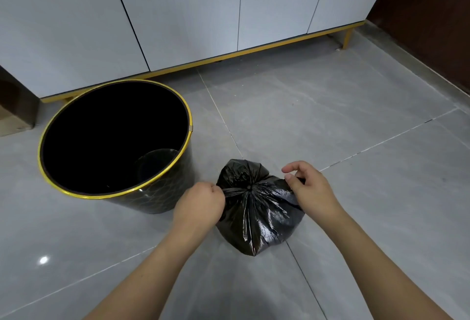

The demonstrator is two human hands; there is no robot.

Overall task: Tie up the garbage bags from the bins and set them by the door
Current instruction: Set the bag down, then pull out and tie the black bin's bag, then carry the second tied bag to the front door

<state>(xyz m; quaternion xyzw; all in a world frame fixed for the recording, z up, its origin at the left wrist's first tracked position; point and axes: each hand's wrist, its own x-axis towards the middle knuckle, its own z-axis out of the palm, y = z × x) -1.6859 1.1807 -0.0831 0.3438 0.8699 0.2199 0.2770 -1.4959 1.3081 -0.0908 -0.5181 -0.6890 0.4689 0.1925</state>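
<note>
A small black garbage bag sits on the grey tile floor, just to the right of a round black bin with a gold rim. The bag's top is bunched into a knot in the middle. The person's left hand is on the bag's left side, closed in a fist around one thin black end of the bag that comes out of the knot. The right hand is on the bag's right side, pinching the other end between thumb and fingers, with the first finger curled up. Behind the bag stands a pale cabinet with a gold base.
</note>
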